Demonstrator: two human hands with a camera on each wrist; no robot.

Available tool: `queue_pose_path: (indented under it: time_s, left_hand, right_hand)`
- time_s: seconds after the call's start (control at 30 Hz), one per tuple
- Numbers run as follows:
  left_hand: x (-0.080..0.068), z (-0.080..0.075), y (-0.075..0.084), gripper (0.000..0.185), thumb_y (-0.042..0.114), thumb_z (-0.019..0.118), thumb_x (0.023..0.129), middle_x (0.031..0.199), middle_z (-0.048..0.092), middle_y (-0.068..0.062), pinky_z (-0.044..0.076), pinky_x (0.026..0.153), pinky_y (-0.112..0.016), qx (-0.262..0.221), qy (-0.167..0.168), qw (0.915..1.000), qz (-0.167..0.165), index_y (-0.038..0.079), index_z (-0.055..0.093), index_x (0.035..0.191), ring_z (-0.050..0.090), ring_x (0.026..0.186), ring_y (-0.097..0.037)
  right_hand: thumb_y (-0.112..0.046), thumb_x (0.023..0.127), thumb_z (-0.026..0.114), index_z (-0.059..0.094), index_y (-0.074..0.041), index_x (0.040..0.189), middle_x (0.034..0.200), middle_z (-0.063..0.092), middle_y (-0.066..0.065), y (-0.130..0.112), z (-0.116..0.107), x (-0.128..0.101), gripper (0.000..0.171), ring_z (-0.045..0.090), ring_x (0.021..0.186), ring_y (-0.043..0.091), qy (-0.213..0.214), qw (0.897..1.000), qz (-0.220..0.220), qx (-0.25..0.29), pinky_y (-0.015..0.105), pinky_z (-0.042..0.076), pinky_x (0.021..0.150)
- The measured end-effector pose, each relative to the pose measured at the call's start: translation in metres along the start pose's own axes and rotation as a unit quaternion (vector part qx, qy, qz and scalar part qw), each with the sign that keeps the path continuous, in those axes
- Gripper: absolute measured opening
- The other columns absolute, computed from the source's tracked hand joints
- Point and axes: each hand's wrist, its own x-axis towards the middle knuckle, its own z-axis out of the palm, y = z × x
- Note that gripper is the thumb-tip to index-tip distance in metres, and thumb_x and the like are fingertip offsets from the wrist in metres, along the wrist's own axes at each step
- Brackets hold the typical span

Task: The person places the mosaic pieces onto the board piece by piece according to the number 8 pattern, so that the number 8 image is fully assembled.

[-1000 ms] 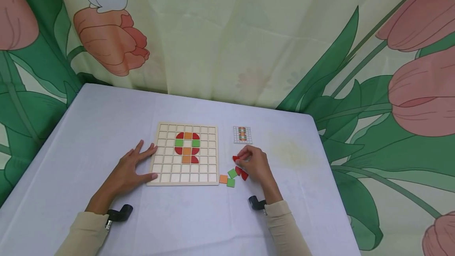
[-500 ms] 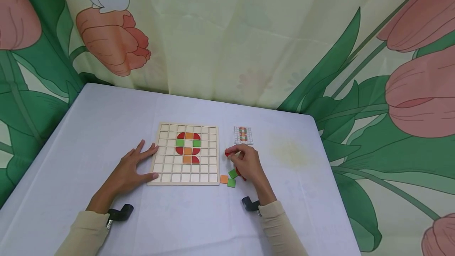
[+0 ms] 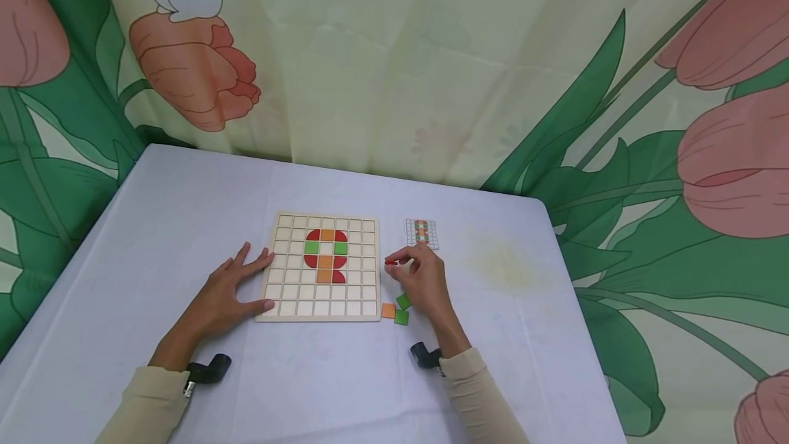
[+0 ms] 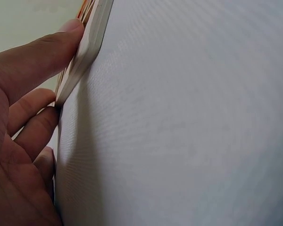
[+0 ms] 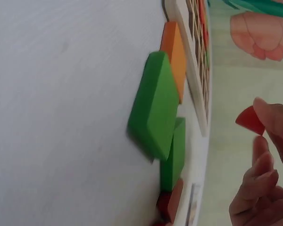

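The red piece [image 3: 391, 263] is small, with one curved edge, pinched at the fingertips of the right hand [image 3: 421, 283] just right of the wooden grid board [image 3: 320, 266]. The left hand [image 3: 224, 297] lies flat with fingers spread, its fingertips touching the board's left edge.

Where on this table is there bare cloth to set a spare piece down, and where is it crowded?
Bare cloth lies behind the grid board up to the curtain, along the table left of the left hand, and right of the pattern card. It is crowded between the board's right edge and the right hand, which pinches a red piece above loose green tiles and an orange tile.
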Motion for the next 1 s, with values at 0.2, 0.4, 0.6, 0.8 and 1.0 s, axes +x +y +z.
queue_pose_path:
  time_s: [0.2, 0.4, 0.6, 0.8, 1.0]
  left_hand:
    - [0.0, 0.001, 0.0, 0.099, 0.041, 0.089, 0.083, 0.177, 0.01, -0.027, 0.027, 0.111, -0.088, 0.003, -0.002, 1.0, -0.003, 0.025, 0.037, 0.166, 0.016, 0.152, -0.07]
    - [0.0, 0.002, 0.001, 0.1, 0.041, 0.089, 0.083, 0.177, 0.01, -0.027, 0.027, 0.112, -0.088, 0.004, -0.002, 1.0, -0.004, 0.025, 0.037, 0.166, 0.016, 0.152, -0.07]
    - [-0.001, 0.001, 0.002, 0.1, 0.04, 0.089, 0.083, 0.177, 0.009, -0.026, 0.026, 0.112, -0.087, 0.0, -0.002, 1.0, -0.002, 0.026, 0.036, 0.167, 0.015, 0.153, -0.07]
    - [-0.001, 0.001, 0.002, 0.1, 0.04, 0.09, 0.083, 0.178, 0.009, -0.026, 0.027, 0.111, -0.088, 0.006, -0.003, 1.0, -0.007, 0.026, 0.036, 0.166, 0.015, 0.153, -0.07]
    - [0.0, 0.0, 0.002, 0.101, 0.042, 0.09, 0.083, 0.178, 0.009, -0.026, 0.028, 0.11, -0.088, 0.011, -0.005, 0.9999, -0.008, 0.029, 0.035, 0.167, 0.016, 0.152, -0.071]
  right_hand:
    - [-0.02, 0.094, 0.083, 0.076, -0.025, 0.11, 0.091, 0.069, -0.005, -0.009, 0.011, 0.001, 0.018, 0.053, 0.066, 0.018, -0.03, 0.999, -0.029, 0.018, 0.021, 0.041, 0.052]
    - [-0.024, 0.096, 0.081, 0.077, -0.023, 0.11, 0.09, 0.073, -0.007, -0.025, 0.026, -0.001, 0.015, 0.054, 0.064, 0.016, -0.07, 0.996, -0.044, 0.032, 0.02, 0.043, 0.052]
    - [-0.021, 0.094, 0.083, 0.079, -0.021, 0.107, 0.089, 0.078, -0.007, -0.042, 0.041, 0.001, 0.013, 0.056, 0.066, 0.015, -0.102, 0.993, -0.039, 0.047, 0.02, 0.045, 0.056]
    - [-0.021, 0.091, 0.086, 0.081, -0.024, 0.1, 0.086, 0.076, -0.013, -0.056, 0.061, 0.003, 0.01, 0.063, 0.075, 0.012, -0.136, 0.99, -0.03, 0.04, 0.023, 0.049, 0.062]
    - [-0.02, 0.09, 0.087, 0.081, -0.025, 0.094, 0.075, 0.073, -0.015, -0.069, 0.083, 0.004, 0.009, 0.065, 0.077, 0.002, -0.147, 0.989, -0.029, -0.001, 0.023, 0.048, 0.067]
